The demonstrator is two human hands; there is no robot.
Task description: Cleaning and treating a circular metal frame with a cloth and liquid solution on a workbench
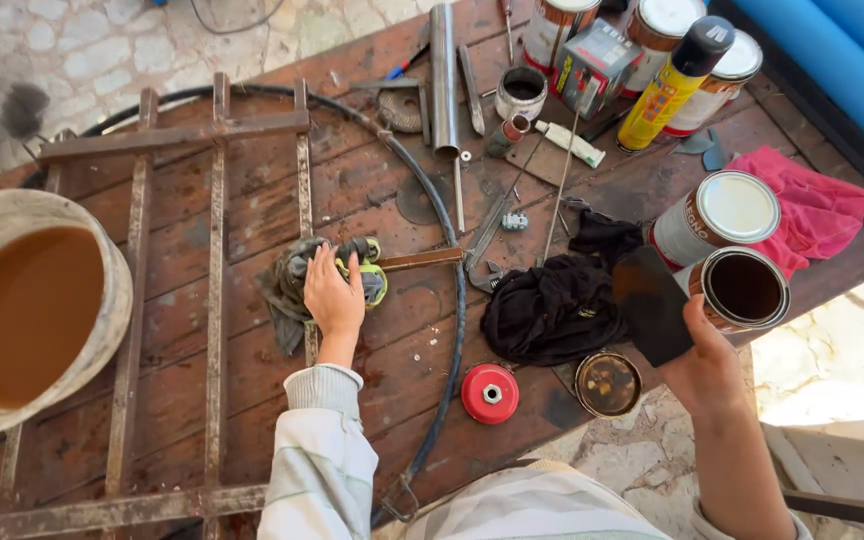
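My left hand (333, 297) presses down on a bundle of grey and yellow-green work gloves (297, 277) lying on a rusty metal grille (216, 290). A brush with a wooden handle (420, 259) sticks out from under the gloves to the right. My right hand (707, 358) holds a dark, stained flat piece (652, 305) beside an open tin of dark brown paint (744, 288). A closed tin with a white lid (720, 215) stands just behind the open one.
A black rag (552, 308), a red wire cup wheel (490, 393) and a tin lid (608, 384) lie near the front edge. A big bucket of brown liquid (27, 310) is at left. Spray can (672, 85), more tins, a steel tube (443, 75), a pink cloth (817, 205) sit behind.
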